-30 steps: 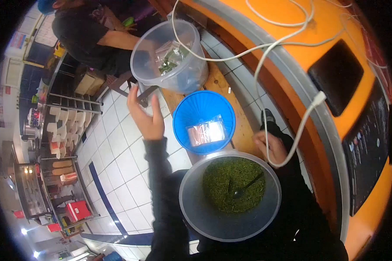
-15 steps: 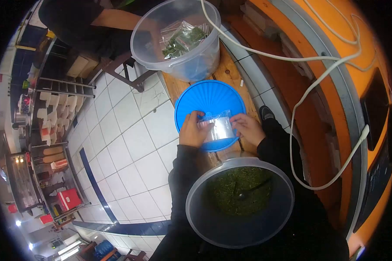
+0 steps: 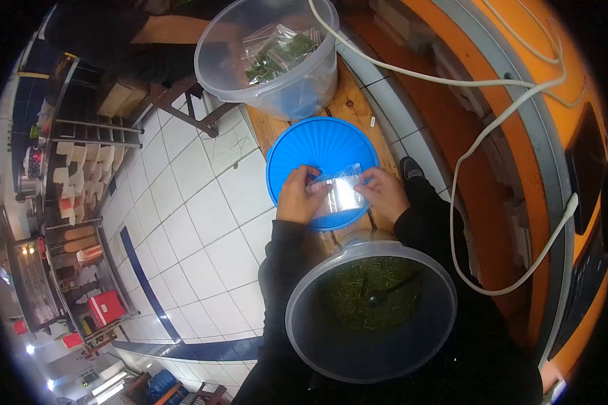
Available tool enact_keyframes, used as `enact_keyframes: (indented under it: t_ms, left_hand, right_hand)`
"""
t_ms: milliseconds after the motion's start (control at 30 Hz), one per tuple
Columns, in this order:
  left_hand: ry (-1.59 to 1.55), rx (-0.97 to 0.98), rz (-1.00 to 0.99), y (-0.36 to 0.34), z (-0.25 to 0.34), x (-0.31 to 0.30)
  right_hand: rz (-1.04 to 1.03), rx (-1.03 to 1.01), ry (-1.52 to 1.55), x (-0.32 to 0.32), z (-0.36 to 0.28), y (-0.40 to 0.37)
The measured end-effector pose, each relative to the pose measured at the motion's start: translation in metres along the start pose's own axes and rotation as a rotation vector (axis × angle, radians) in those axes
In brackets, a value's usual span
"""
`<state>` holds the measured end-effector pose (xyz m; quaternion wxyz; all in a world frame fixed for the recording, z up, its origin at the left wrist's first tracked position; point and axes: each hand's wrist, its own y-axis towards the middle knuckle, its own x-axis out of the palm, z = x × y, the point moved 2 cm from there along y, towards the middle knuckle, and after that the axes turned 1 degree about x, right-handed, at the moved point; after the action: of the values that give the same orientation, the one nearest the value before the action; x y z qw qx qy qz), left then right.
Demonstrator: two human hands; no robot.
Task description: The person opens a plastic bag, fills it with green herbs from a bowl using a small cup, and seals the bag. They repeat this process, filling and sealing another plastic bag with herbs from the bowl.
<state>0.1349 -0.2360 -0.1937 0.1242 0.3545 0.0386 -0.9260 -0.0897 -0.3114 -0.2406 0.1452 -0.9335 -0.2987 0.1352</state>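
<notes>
A clear plastic bag (image 3: 343,194) is held over a round blue lid (image 3: 323,145). My left hand (image 3: 300,196) pinches its left side, and my right hand (image 3: 384,193) has hold of its right edge with thumb and fingers. The lid lies on a wooden bench (image 3: 353,101). Nearest to me stands a translucent bucket (image 3: 317,351) with chopped green herbs (image 3: 371,287) and a dark utensil (image 3: 377,299) in it. Beyond the lid, another clear bucket (image 3: 216,74) holds bags of green herbs (image 3: 282,55).
Another person's arm (image 3: 172,30) reaches behind the far bucket at the upper left. A white cable (image 3: 454,196) loops over the orange counter (image 3: 530,57) on the right. Metal shelves (image 3: 91,283) stand at the left, past the tiled floor (image 3: 203,209).
My hands and the bag have shifted only slightly, with the bag a little more tilted. The view has moved slightly, so the lid and far bucket appear higher and farther left.
</notes>
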Motion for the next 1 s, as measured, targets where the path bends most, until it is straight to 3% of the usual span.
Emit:
enact_keyframes:
  t_ms: [200,300,400,767,1000]
  left_hand:
    - [-0.036,-0.035,-0.007,0.001,-0.001,-0.005]
    - [0.000,-0.052,-0.025,0.001,-0.006,-0.005]
    - [-0.062,-0.048,-0.018,0.001,-0.009,-0.006]
    - [-0.073,-0.037,-0.060,0.004,-0.002,-0.005]
    - [-0.049,-0.044,-0.084,0.003,-0.001,-0.004]
  right_hand:
    - [0.077,-0.065,-0.138,-0.004,-0.011,-0.001]
    - [0.033,-0.135,0.092,0.000,-0.005,0.003]
    - [-0.047,-0.010,0.303,-0.001,-0.014,-0.002]
    - [0.001,0.002,-0.105,-0.003,-0.014,-0.001]
    - [0.013,-0.070,-0.110,-0.002,0.002,0.001]
